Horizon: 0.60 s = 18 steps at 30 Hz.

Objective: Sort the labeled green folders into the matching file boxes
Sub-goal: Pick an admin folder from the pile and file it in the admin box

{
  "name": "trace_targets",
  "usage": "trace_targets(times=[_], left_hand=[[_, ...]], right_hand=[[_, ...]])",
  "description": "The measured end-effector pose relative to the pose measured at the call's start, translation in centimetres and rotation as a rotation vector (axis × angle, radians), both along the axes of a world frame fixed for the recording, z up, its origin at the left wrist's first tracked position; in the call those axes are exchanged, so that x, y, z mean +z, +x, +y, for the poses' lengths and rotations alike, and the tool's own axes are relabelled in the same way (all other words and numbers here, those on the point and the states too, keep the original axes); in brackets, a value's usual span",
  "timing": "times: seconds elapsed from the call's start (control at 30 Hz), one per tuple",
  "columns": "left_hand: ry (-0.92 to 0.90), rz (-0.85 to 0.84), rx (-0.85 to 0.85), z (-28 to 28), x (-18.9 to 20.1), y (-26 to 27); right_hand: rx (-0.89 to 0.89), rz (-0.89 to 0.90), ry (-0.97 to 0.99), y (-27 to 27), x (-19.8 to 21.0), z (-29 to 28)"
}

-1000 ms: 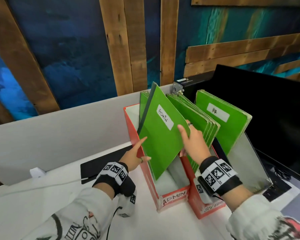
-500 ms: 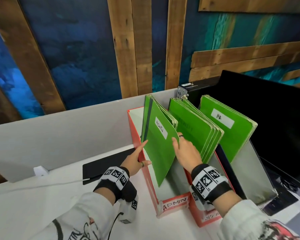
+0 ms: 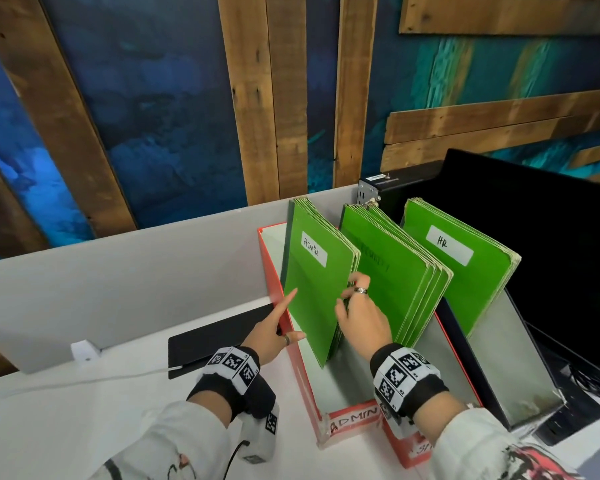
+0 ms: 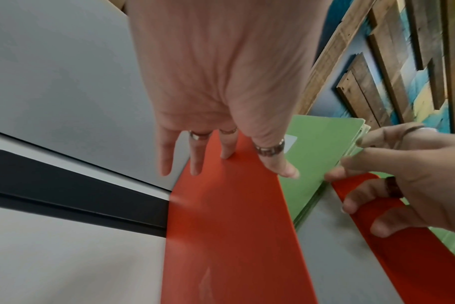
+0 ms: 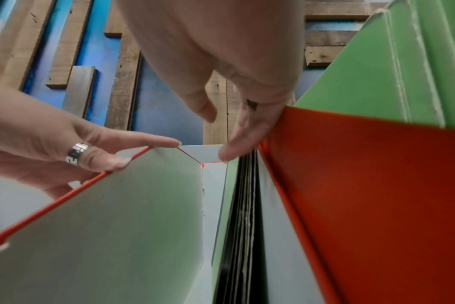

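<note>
We see 3 file boxes side by side on the white counter. The leftmost, a red box marked ADMIN, holds a stack of green folders; the front one, the ADMIN folder, stands nearly upright against the box's right wall. Our left hand rests on the box's left wall, fingers straight and spread, thumb over the rim on the inside, index finger pointing up toward the folder. Nothing is pinched there. Our right hand sits at the right edge of the ADMIN stack; from the right wrist view its fingertips lie straight along the folder edges, thumb held apart, pressing rather than gripping.

The middle red box carries a second green stack, leaning right; its label is too faint to read. The third box, dark-sided, holds folders with an HR folder in front.

A black flat pad lies left of the ADMIN box, a white cable beside it.
</note>
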State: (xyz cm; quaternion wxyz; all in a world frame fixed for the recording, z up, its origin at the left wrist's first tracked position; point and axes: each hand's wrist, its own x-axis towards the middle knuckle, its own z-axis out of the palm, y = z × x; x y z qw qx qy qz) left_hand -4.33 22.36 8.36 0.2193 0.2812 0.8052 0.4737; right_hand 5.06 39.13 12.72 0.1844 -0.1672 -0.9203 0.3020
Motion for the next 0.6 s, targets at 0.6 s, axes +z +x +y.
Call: trace_targets(times=[0.6], left_hand=[[0.018,0.013,-0.012,0.1,0.4,0.2]], right_hand=[[0.157,-0.602,0.061,-2.8,-1.9,0.2]])
